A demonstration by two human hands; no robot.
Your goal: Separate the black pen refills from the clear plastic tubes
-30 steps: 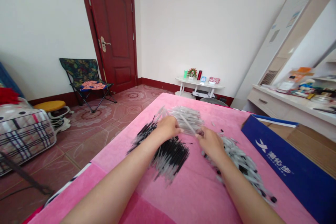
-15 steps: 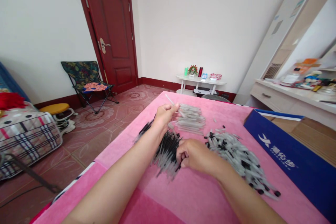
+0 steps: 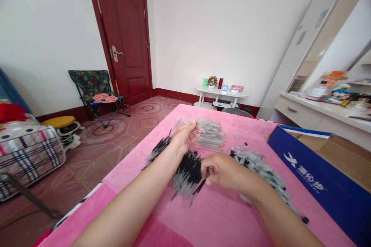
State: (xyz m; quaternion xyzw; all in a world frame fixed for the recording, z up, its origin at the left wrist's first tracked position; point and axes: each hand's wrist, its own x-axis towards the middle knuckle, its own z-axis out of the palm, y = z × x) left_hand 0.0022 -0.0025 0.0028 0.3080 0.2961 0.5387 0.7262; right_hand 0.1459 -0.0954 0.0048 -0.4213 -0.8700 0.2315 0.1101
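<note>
Refills (image 3: 188, 173) lie heaped on the pink-covered desk (image 3: 226, 216), between the two hands and partly hidden by the left forearm. At the heap's right edge, the fingers of the right hand (image 3: 217, 170) appear closed on the end of one dark refill. The left hand (image 3: 185, 136) is raised beside the clear tubes (image 3: 211, 135), its fingers loosely curled; blur means I cannot tell whether they hold a tube. Pulling carelessly could drag out neighbouring refills, since they overlap tightly, and a thin one could slip or roll from a loose pinch. A low left forearm could also brush the heap and scatter it. The refills look slim and straight, black along the upper part and pale, translucent grey towards the near ends, roughly parallel but ragged at the tips.
</note>
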